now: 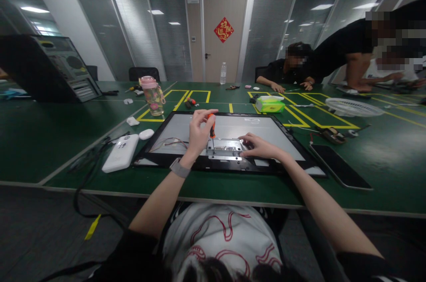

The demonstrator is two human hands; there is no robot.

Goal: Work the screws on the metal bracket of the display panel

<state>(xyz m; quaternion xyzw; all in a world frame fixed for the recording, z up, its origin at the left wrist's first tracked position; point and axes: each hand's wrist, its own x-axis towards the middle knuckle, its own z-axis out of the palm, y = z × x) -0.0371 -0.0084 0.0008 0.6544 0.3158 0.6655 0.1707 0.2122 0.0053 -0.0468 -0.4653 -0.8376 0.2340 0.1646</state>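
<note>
A flat monitor panel (173, 127) with a black frame and a grey back lies on the green table in front of me. Near its front edge sits a silver metal bracket (226, 145). My left hand (200, 131) is closed on an orange and black screwdriver (212, 129), which stands upright with its tip at the left part of the bracket. My right hand (258, 146) rests at the bracket's right end, its fingertips on the metal. Thin wires (173, 141) lie on the panel left of the bracket.
Left of the panel are a white power bank (120, 153), a white mouse-like case (146, 134) and a pink-lidded bottle (153, 98). A black phone (339, 166) lies to the right. Behind stand a green packet (270, 104) and a water bottle (222, 73). Other people (296, 64) work at the far right.
</note>
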